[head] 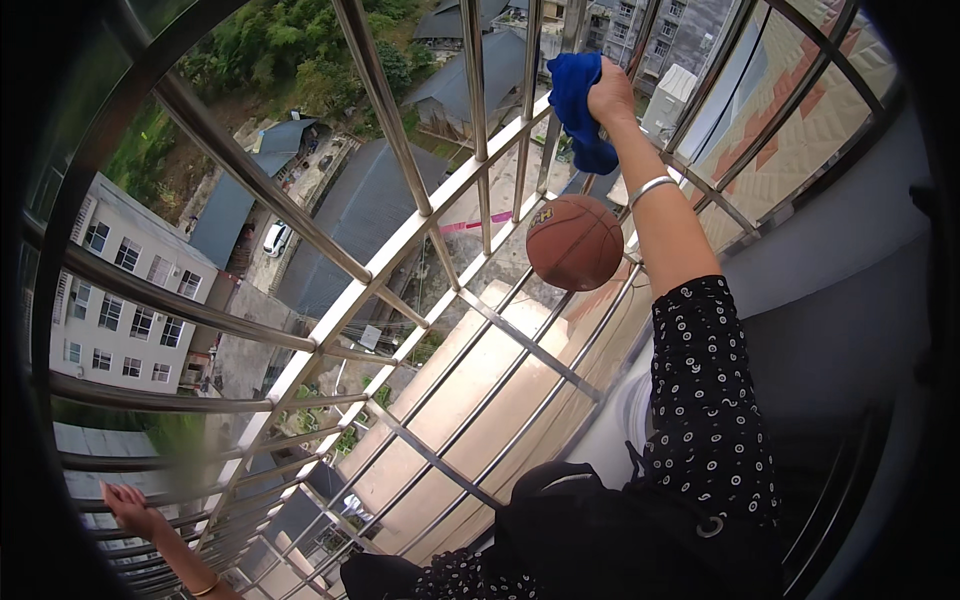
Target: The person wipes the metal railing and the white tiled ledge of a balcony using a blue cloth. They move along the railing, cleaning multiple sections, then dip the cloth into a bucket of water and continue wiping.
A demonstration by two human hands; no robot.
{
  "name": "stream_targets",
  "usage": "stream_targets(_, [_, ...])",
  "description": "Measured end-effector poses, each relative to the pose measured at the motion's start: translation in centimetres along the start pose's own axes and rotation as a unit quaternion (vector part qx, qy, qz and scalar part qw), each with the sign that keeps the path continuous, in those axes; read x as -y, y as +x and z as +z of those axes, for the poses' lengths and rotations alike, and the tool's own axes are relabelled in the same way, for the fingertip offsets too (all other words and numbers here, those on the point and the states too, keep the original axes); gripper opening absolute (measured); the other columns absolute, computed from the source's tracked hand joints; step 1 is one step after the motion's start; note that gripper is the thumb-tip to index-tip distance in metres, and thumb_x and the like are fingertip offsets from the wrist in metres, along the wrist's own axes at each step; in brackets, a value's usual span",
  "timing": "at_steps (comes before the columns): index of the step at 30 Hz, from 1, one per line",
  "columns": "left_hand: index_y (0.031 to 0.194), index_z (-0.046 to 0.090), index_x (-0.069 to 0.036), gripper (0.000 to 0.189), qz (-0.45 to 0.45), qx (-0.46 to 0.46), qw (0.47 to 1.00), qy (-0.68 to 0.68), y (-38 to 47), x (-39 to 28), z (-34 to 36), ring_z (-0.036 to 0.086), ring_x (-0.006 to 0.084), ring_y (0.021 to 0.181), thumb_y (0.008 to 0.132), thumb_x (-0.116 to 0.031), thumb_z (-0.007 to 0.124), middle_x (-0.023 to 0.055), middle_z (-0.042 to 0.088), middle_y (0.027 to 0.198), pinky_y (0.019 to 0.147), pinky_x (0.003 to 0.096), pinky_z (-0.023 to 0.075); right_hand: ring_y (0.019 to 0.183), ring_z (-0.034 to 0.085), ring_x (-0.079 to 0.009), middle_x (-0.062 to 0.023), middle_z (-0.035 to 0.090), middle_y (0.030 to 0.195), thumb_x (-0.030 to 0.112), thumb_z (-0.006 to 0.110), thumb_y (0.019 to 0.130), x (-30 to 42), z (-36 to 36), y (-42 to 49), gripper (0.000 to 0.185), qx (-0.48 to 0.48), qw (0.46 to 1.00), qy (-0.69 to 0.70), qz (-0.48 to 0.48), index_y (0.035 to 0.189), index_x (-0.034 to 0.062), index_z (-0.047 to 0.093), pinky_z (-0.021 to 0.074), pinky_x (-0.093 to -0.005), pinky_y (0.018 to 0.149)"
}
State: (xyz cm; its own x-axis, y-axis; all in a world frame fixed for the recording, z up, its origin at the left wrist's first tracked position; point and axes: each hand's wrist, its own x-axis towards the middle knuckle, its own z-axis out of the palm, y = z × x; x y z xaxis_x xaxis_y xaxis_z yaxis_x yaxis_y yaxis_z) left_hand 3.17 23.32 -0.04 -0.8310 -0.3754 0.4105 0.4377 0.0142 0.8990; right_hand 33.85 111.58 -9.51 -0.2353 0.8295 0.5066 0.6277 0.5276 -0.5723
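Observation:
My right hand [611, 91], at the upper right, is closed around a bunched blue cloth [576, 97] at an upright metal bar of the window cage. Part of the cloth hangs below my fist. Under it, a brown basketball [574, 242] rests on the cage's bottom bars near the corner. At the lower left, my left hand [135, 511] is raised beside the cage's metal bars [165, 529]; its fingers are partly bent, and whether they grip a bar cannot be told.
Stainless steel bars [405, 247] enclose the space in front and below. Through them show a pale building [135, 292], grey roofs [360, 217] and a parked white car [277, 238] far below. A tiled wall [795, 112] stands to the right, outside the bars.

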Motion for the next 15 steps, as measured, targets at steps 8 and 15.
stream_targets(8, [0.078, 0.050, -0.011, 0.028, 0.000, -0.020, 1.000, 0.004, 0.3, -0.3, -0.5, 0.029, 0.0064, 0.046, 0.102, -0.026, 0.052, -0.0041, 0.036, 0.063, 0.040, 0.0225, 0.0234, 0.119, 0.049, -0.0423, -0.0163, 0.046, 0.140, 0.017, 0.052, 0.094, 2.0, 6.2, -2.4, 0.020, 0.089, 0.951, -0.295, -0.040, 0.111, 0.0157, 0.064, 0.0508, -0.0470, 0.089])
stream_targets(15, [0.073, 0.045, -0.014, 0.032, -0.025, -0.034, 0.999, 0.002, -0.5, -1.3, 0.7, 0.027, 0.0069, 0.043, 0.102, -0.026, 0.052, -0.0039, 0.035, 0.057, 0.039, 0.0234, 0.0229, 0.124, 0.046, -0.0441, -0.0155, 0.042, 0.145, 0.014, 0.052, 0.092, 0.4, 7.0, -5.2, 0.033, 0.081, 0.987, -0.133, -0.037, 0.122, 0.0230, 0.063, 0.0484, -0.0491, 0.097])
